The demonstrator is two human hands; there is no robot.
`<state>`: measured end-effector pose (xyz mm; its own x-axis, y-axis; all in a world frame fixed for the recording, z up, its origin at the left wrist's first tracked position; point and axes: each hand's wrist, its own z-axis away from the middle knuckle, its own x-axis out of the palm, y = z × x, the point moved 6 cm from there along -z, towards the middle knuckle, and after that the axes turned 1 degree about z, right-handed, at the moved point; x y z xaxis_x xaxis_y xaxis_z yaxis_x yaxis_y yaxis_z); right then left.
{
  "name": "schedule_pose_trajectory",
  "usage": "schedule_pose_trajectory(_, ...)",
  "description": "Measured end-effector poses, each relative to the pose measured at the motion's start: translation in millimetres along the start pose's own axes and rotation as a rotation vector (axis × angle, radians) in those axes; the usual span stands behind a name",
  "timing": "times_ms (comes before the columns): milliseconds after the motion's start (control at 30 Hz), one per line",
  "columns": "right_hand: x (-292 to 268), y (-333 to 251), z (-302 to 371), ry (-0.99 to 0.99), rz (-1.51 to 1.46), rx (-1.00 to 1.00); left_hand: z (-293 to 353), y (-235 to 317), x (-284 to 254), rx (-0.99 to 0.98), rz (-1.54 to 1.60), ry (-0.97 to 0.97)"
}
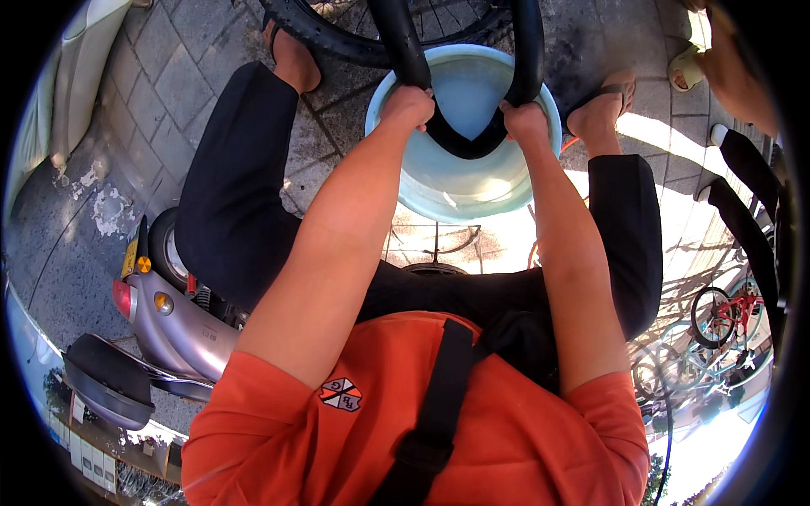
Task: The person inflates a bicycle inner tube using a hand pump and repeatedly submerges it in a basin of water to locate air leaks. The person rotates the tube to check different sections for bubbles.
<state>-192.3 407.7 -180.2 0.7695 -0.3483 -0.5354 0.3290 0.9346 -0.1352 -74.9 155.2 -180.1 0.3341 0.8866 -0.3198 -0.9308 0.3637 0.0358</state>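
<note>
Over the basin, left hand and right hand curl fingers round the tube. Best lower its bend evenly.

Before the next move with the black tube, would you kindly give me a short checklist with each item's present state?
1. Left hand gripping the black tube: ok, fingers closed on it.
2. Right hand gripping it too: ok, on the other side of the bend.
3. Bend between the hands inside the blue basin: ok, within its rim.
4. Bend under water: cannot tell, reflections leave any waterline unclear.
5. Bicycle wheel free of the basin: cannot tell, they overlap in this view.
6. Feet outside the basin: ok, left foot and right foot on either side.
</note>
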Motion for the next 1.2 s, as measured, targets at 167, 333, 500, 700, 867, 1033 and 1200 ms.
schedule_pose_trajectory(167,0,0,0,-0.006,-0.012,-0.004,2,1,-2,0.003,-0.002,0.010)
schedule_pose_trajectory(333,-2,-3,2,-0.018,-0.004,-0.016,5,2,-4,-0.033,0.018,-0.012)
schedule_pose_trajectory(500,0,0,-3,-0.029,0.022,-0.017,-1,-1,-1,-0.025,0.003,-0.020)
schedule_pose_trajectory(700,0,0,1,-0.023,-0.021,-0.015,-1,-1,-1,-0.025,-0.021,-0.033)
schedule_pose_trajectory(867,6,6,-9,-0.035,-0.022,-0.017,-7,-3,1,-0.015,-0.024,-0.059)
schedule_pose_trajectory(1033,5,5,-8,-0.039,-0.013,0.006,4,1,-3,-0.014,-0.006,-0.018)
schedule_pose_trajectory(1200,0,-1,0,-0.028,-0.017,0.005,1,-2,-1,-0.036,-0.004,-0.011)
